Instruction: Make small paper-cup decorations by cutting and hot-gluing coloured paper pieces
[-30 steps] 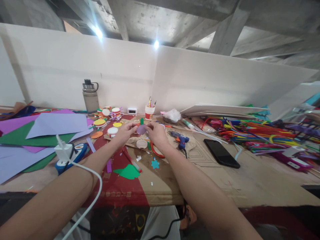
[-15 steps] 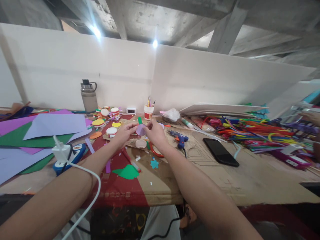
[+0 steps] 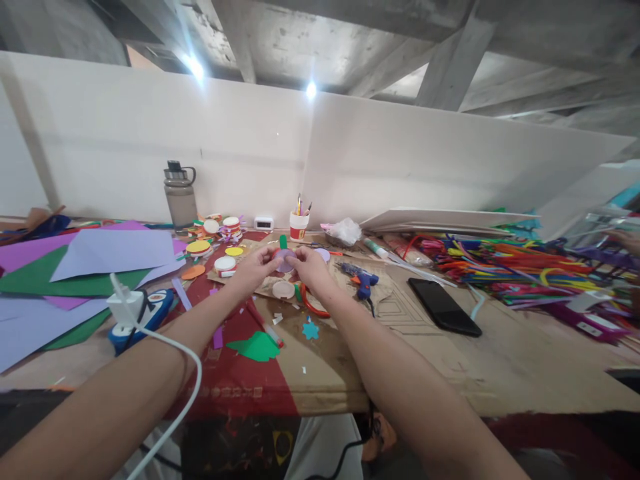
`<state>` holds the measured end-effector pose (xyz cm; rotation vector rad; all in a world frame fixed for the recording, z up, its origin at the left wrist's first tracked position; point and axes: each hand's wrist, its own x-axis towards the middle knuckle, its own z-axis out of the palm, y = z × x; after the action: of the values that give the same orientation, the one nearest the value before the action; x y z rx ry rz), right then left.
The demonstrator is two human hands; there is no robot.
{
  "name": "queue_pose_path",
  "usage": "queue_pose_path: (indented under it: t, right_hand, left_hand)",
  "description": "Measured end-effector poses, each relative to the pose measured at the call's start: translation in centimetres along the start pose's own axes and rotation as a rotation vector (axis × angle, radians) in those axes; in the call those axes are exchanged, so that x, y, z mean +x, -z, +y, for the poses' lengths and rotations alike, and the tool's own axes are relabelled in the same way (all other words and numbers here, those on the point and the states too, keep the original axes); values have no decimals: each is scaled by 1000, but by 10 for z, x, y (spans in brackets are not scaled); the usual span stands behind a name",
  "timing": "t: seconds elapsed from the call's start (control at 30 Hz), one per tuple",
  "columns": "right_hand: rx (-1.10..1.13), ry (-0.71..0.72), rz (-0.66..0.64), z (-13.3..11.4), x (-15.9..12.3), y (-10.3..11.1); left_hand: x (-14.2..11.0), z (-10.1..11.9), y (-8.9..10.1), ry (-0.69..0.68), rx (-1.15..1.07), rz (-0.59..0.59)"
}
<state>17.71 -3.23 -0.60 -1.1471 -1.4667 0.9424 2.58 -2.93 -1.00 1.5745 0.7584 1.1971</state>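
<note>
Here, the purple disc (image 3: 286,262) sits between the left hand (image 3: 256,269) and right hand (image 3: 312,269), both pinching its edges.

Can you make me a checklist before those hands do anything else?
1. Left hand gripping the purple disc: ok, fingers on its edge.
2. Right hand gripping it too: ok, on the opposite side.
3. Glue gun not held: ok, it lies beside the right hand.
4. Glue gun cool: cannot tell.
5. White cable clear of the left forearm: not ok, it crosses in front.
6. Tabletop tidy: not ok, white scraps lie nearby.
</note>
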Motion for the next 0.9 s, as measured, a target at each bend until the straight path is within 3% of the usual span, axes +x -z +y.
queue_pose_path:
  t: [0.2, 0.37, 0.67, 0.9]
  right_hand:
    - [-15, 23, -33, 3, -1, -9]
    - [-34, 66, -15, 5, 0, -9]
    - [-106, 45, -22, 2, 0, -4]
    - [-65, 36, -61, 1, 0, -7]
  left_hand:
    - [0, 4, 0, 66, 83, 172]
    - [-2, 7, -1, 65, 106, 180]
    - [-4, 15, -4, 199, 86, 147]
    - [-3, 8, -1, 181, 12, 222]
